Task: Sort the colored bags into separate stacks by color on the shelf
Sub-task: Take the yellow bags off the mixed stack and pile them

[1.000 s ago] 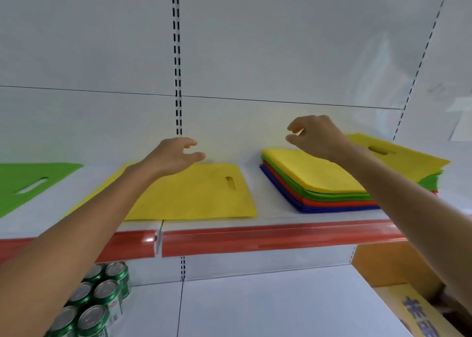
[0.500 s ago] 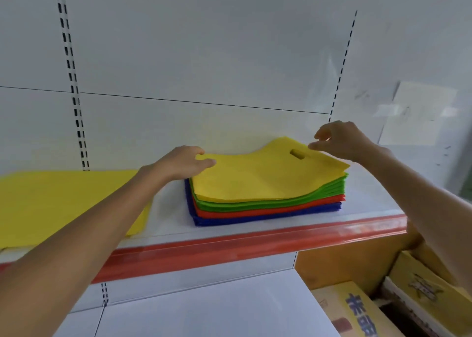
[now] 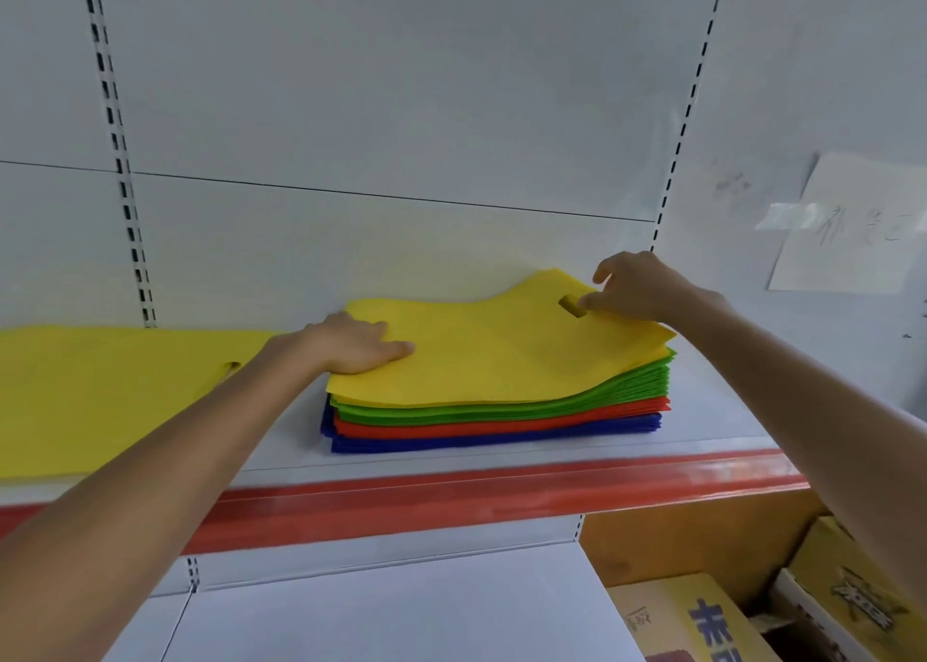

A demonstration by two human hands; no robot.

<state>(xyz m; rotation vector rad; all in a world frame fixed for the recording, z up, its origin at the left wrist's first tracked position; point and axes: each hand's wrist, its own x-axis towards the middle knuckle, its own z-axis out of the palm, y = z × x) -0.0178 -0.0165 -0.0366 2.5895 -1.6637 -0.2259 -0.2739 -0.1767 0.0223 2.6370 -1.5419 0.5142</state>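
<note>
On the white shelf (image 3: pixel 702 425), right of middle, lies a mixed stack of flat bags: blue bags (image 3: pixel 501 441) at the bottom, red bags (image 3: pixel 501 428) on them, green bags (image 3: pixel 501 413) above, and a top yellow bag (image 3: pixel 501 355) covering the pile. The left hand (image 3: pixel 356 343) lies palm-down on the left end of that yellow bag, its fingers (image 3: pixel 396 348) straight and together, pointing right and pressing the fabric flat without gripping it. The right hand (image 3: pixel 637 287) is over the far right part of the same bag, its fingers curled, with one fingertip touching the fabric just beside the handle cut-out (image 3: pixel 572 306) and the forefinger lifted clear above; whether the bag is pinched there cannot be told. The bag rises in a wave toward that far right corner. Left of the pile, apart from it, a separate yellow stack (image 3: pixel 100 395) lies on the shelf, partly behind the left forearm. A red strip (image 3: pixel 501 491) runs along the shelf's near edge. Cardboard boxes (image 3: pixel 692 621) sit below at the right, and a paper note (image 3: pixel 847 225) hangs on the wall at the right.
</note>
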